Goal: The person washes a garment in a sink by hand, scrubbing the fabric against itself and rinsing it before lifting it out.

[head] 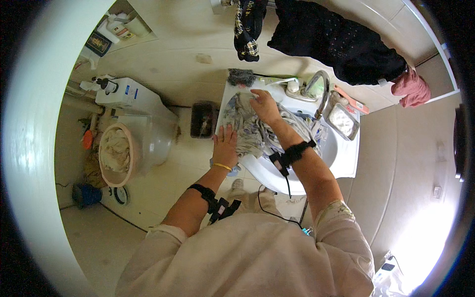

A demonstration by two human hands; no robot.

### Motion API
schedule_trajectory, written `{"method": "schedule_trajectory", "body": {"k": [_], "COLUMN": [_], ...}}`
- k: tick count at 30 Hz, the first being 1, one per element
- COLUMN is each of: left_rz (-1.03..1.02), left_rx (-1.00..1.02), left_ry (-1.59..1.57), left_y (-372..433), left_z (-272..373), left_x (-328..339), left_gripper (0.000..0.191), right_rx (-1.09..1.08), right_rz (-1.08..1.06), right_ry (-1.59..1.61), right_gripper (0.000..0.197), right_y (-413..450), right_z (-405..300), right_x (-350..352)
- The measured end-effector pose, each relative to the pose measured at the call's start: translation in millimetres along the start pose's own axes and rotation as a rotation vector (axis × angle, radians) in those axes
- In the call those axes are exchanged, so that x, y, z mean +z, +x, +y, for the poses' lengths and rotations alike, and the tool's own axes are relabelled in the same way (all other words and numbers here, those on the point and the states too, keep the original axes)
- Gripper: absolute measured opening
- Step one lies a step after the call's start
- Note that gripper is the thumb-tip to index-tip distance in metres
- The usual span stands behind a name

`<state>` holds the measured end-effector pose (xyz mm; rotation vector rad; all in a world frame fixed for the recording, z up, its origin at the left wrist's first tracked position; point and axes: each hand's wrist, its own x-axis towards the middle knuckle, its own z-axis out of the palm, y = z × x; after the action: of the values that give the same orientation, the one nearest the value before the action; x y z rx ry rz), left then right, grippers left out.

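A wet, bunched, light patterned cloth (246, 128) lies over the left edge of a white washbasin (334, 148) and runs into its bowl. My left hand (225, 146) rests on the cloth's left edge with its fingers extended. Above the cloth's upper part is my right hand (265, 105), its fingers bent and partly apart; whether it touches the cloth is hard to tell. A curved metal faucet (326, 87) stands behind the bowl, to the right of my right hand. The underside of the cloth is hidden.
A dark scrubbing pad or brush (240, 77) lies at the basin's back left corner. A metal soap tray (343, 120) sits at its right. Black clothing (334, 41) hangs above. At the left, a pink basin (133, 163) with cloth stands near the toilet (159, 122); a dark bin (203, 119) is between.
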<state>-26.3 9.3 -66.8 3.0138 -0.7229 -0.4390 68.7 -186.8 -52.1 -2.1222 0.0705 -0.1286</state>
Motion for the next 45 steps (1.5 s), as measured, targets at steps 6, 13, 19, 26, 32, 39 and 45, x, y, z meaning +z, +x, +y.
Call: {"method": "schedule_trajectory", "body": {"k": [6, 13, 19, 26, 32, 39, 45], "left_rz": [-0.020, 0.283, 0.030, 0.144, 0.069, 0.257, 0.041], "left_rx": [0.010, -0.082, 0.007, -0.072, 0.005, -0.138, -0.070], "left_ry": [-0.071, -0.296, -0.095, -0.266, -0.116, -0.168, -0.115], "left_y": [-1.3, -7.6, 8.2, -4.5, 9.3, -4.9, 3.9], "left_z": [0.1, -8.8, 5.2, -6.1, 1.9, -9.3, 7.6], "left_x": [1.6, 15.0, 5.1, 5.8, 17.1, 27.5, 16.6], "left_gripper": [0.068, 0.066, 0.067, 0.068, 0.072, 0.077, 0.078], "right_rx": [0.130, -0.424, 0.047, -0.337, -0.149, -0.318, -0.123], "right_rz": [-0.371, -0.319, 0.032, -0.258, -0.181, -0.470, -0.154], "right_ry": [-0.685, -0.681, -0.745, -0.475, -0.830, -0.596, -0.667], "right_gripper": [0.061, 0.047, 0.029, 0.030, 0.027, 0.024, 0.025], "right_y": [21.3, -128.7, 10.8, -83.6, 20.7, -91.6, 15.3], "right_z": [-13.4, -36.8, 14.8, -25.9, 10.8, -30.8, -5.4], "right_x": [8.1, 18.7, 46.0, 35.4, 49.6, 35.0, 59.4]}}
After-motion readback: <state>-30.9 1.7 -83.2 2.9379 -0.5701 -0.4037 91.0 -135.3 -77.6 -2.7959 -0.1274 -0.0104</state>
